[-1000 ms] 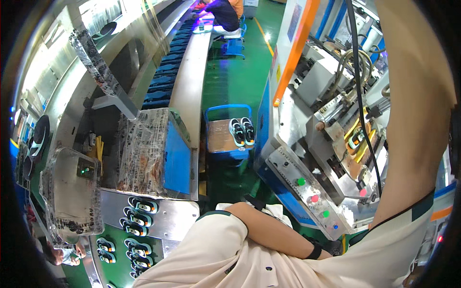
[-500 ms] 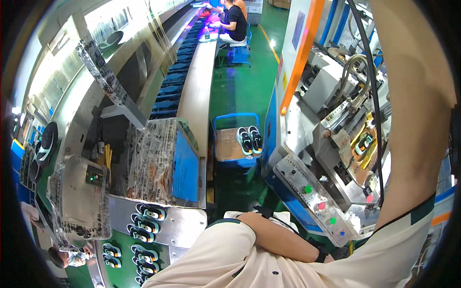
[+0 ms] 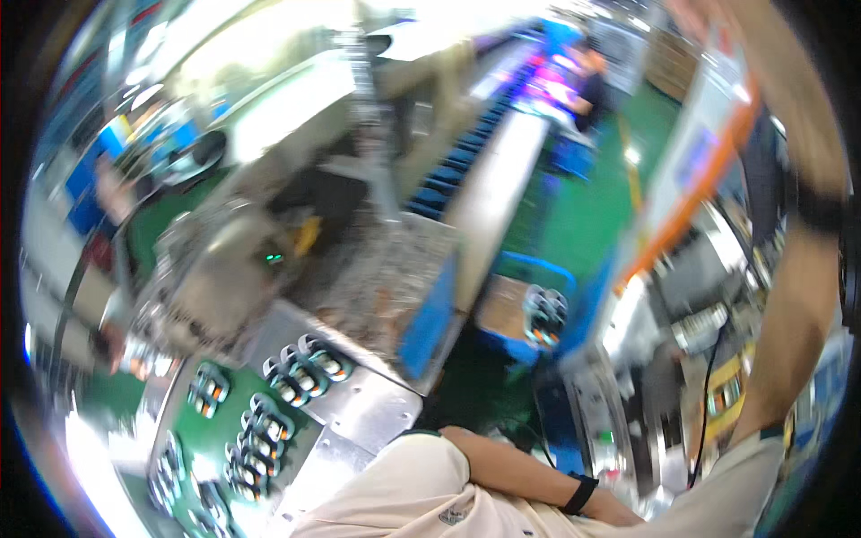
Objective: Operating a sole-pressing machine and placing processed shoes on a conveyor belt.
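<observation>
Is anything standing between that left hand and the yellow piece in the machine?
In this blurred picture, a black cable shows between the left hand and the yellow piece; how near it is to either, I cannot tell.

A loose cream shirt (image 3: 386, 489), dark-edged short sleeves (image 3: 426, 457) (plus a black wristband (image 3: 581, 495)).

Bright room from where I'm standing; white glare blows out the upper-left panels (image 3: 291, 103), violet glow at the long counter's (image 3: 498, 179) far end, bright spot on green floor (image 3: 592, 215). Motion smear throughout, raised right hand (image 3: 698, 20) included. Edges bend, corners black.
</observation>
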### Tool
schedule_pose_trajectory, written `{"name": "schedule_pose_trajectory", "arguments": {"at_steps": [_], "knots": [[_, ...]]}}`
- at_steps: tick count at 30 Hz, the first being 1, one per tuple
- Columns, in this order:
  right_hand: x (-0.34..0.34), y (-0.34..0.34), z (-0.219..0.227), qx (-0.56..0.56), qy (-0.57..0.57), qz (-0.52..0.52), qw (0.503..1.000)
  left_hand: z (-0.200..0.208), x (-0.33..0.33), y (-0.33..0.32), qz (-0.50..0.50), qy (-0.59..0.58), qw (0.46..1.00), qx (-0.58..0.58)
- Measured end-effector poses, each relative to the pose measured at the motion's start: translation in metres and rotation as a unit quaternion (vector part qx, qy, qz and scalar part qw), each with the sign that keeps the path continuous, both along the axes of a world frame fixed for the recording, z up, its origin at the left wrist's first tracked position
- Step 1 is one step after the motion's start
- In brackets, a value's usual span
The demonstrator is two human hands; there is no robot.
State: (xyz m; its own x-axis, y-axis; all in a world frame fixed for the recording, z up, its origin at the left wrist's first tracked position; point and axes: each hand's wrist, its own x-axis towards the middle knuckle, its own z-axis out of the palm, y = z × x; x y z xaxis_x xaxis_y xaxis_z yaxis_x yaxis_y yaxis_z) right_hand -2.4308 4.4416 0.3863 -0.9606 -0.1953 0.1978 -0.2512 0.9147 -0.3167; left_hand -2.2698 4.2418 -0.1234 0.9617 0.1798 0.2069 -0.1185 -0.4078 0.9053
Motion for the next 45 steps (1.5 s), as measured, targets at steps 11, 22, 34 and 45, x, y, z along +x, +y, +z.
{"name": "schedule_pose_trajectory", "arguments": {"at_steps": [11,22,34,45], "knots": [[-0.121,-0.115,-0.446,-0.226,0.194,-0.189,0.936,0.263,-0.482,-0.195,0.742,0.208,0.619,0.153],[-0.224,-0.133,-0.479,-0.105,0.186,-0.173,0.962,0.338,-0.796,-0.142,0.752,0.548,0.313,0.188],[-0.213,-0.127,-0.485,-0.121,0.155,-0.18,0.964,0.274,-0.804,-0.173,0.768,0.484,0.144,0.393],[-0.142,-0.101,-0.401,-0.189,0.337,-0.212,0.897,0.351,-0.666,-0.181,0.872,0.233,0.329,0.278]]}}
